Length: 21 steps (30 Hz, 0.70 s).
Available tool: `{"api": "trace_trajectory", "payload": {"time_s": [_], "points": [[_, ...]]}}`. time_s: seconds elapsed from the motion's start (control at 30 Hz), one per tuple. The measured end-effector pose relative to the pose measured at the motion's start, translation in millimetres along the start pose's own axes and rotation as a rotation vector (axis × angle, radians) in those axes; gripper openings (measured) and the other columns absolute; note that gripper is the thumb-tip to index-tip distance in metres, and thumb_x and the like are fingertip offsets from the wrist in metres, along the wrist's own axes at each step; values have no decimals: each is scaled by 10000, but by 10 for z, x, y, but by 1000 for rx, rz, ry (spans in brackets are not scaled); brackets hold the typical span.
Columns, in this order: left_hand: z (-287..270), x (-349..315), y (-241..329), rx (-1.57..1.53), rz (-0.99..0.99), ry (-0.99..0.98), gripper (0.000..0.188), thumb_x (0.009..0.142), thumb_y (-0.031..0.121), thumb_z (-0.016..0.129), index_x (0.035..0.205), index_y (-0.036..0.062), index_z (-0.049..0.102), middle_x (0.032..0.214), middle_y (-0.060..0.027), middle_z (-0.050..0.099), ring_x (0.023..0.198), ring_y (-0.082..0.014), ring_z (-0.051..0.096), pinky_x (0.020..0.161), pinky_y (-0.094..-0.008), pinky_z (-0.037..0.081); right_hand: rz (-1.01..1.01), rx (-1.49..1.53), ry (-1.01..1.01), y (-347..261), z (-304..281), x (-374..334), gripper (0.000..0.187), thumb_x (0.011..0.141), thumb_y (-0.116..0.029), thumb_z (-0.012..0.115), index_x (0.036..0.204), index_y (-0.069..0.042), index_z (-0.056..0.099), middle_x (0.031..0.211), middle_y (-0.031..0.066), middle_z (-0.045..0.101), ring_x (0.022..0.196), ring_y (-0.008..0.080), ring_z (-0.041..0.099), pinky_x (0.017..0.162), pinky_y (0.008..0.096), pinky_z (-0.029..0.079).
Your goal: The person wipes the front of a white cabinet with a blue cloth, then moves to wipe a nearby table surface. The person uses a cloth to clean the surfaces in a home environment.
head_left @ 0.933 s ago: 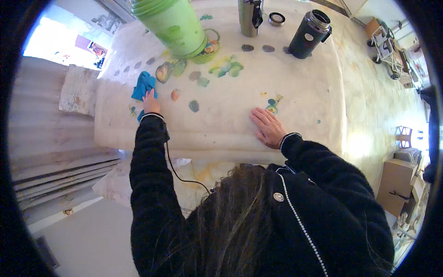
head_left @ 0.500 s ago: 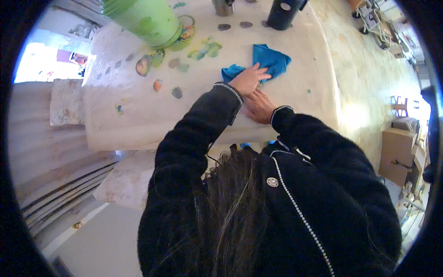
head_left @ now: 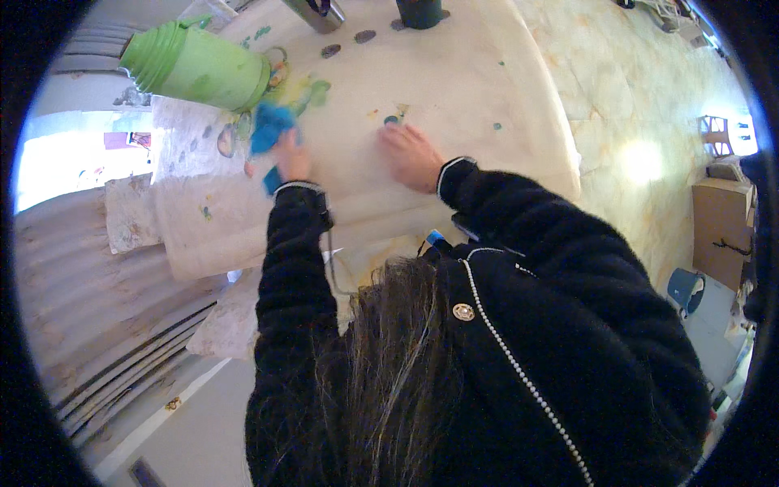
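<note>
My left hand [head_left: 292, 158], slightly blurred, is closed on a blue cloth [head_left: 270, 128] over the left part of the table, close to the big light-green jug [head_left: 195, 69]. Part of the cloth hangs below the fingers. On the pale tablecloth [head_left: 487, 183], which bears printed fruit and leaf shapes, my right hand [head_left: 411, 156] rests palm down, fingers stretched out and without the cloth. A small dark-green spot [head_left: 392, 120] shows just beyond its fingertips; whether it is print or a loose thing I cannot tell.
Along the far edge stand a metal cup [head_left: 320, 15] and a dark cup [head_left: 419, 11]. Off the table's right side, a cardboard box [head_left: 718, 227] and a blue bin [head_left: 686, 290] stand on the marbled floor [head_left: 608, 162]. A pale curtain [head_left: 105, 243] hangs at the left.
My hands have parted. The left one has carried the blue cloth leftward toward the green jug, while the right one has shifted a little left. The whole view has turned slightly.
</note>
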State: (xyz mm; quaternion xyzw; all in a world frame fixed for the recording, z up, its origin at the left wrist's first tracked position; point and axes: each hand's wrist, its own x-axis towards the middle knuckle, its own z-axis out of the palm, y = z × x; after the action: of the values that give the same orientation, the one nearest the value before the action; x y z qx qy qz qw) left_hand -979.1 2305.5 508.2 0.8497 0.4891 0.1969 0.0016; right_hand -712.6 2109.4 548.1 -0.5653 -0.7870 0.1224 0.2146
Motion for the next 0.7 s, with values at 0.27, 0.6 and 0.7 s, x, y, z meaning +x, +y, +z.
{"api": "trace_trajectory", "payload": {"time_s": [0.27,0.6,0.7], "points": [[264,338,2635,-410,591,-428,456,817,-5,471,1258,72,555,1345,-195,492,1264,-429,399,1081,-443,328,-10,-183,-113,711,-695,-751,543,868,-225,528,1361,-36,404,1448,114,369,1366,280,305,1123,466,253],[-250,34,-3,-19,-345,-284,522,753,-61,513,1262,52,531,1282,-207,531,1230,-365,460,1079,-433,318,-26,-65,9,858,-673,-913,605,823,-225,565,1372,-30,400,1431,115,389,1363,262,312,1135,443,229],[137,387,452,82,-284,-201,472,738,-18,550,1207,30,556,1206,-208,567,1171,-367,495,1050,-433,344,-20,-33,11,854,-689,-928,571,832,-216,550,1353,-24,420,1432,110,393,1359,261,315,1130,441,232]]}}
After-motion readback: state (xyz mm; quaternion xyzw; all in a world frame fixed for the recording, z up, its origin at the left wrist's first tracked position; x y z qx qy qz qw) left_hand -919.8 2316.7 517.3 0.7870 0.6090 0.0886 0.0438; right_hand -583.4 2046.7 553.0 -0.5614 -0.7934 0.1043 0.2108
